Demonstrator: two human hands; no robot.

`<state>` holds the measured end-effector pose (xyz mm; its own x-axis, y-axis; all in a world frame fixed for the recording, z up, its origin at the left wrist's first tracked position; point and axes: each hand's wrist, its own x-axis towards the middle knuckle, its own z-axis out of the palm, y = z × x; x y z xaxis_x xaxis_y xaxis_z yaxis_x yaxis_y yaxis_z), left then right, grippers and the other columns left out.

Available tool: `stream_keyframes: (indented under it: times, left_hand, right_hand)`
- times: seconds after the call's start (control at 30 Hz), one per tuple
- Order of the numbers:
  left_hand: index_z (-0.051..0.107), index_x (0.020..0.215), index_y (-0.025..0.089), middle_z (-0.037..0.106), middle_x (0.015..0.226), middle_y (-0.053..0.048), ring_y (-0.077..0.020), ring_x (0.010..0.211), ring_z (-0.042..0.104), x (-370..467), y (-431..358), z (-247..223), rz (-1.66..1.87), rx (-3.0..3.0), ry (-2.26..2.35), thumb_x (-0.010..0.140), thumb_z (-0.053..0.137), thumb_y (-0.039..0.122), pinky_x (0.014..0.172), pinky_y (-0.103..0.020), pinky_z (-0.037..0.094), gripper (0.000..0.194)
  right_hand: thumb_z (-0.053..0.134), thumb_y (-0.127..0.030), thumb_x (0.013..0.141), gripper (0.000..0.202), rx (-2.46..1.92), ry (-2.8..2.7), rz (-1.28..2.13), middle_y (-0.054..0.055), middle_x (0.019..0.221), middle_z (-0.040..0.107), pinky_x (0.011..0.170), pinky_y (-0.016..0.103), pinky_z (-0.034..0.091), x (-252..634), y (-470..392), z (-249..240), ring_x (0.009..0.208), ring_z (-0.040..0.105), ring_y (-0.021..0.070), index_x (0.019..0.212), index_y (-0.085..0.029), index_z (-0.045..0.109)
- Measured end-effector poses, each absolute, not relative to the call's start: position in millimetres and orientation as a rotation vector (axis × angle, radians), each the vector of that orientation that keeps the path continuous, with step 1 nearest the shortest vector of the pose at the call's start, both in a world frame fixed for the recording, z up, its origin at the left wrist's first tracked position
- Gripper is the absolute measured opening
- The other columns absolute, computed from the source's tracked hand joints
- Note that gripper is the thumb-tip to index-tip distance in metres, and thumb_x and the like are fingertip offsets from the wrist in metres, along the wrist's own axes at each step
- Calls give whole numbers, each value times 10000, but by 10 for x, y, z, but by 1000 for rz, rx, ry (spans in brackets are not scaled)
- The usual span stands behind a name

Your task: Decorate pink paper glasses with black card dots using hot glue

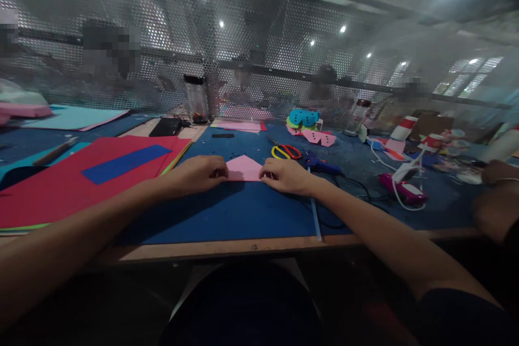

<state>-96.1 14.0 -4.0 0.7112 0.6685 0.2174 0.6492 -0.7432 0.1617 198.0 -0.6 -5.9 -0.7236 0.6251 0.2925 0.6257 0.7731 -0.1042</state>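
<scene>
A folded piece of pink paper (pixel 244 168) with a pointed top lies on the blue mat (pixel 227 213). My left hand (pixel 199 174) pinches its left corner, fingers curled. At the opposite corner my right hand (pixel 287 175) grips the paper in the same way. Just behind my right hand are scissors (pixel 286 152) with red and yellow handles. A blue glue gun (pixel 322 164) rests to their right, its cable curving over the mat. One glue stick (pixel 315 211) reaches toward the table's front edge.
Red sheets (pixel 52 184) with a blue strip (pixel 127 163) lie left. Behind stand a glass jar (pixel 196 100), a black phone (pixel 166 127) and dotted paper shapes (pixel 304 117). A magenta device (pixel 405 190) lies right, near another person's arm (pixel 497 203). Perforated mesh (pixel 251 38) rises behind.
</scene>
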Motion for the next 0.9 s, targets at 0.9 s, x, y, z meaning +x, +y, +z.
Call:
stream_keyframes:
  times: [0.9]
  left_hand:
    - [724,1048,191,714,1056,-80,-198,915,687,-877,-30,-14,379,2995,1075,912,476,177,769,-279,489,283]
  right_hand:
    - [571,-201,962,177,-849,-2643,-115,66,1042,668,729,250,405,1917,-4,-144,840,601,142,1051,-171,721]
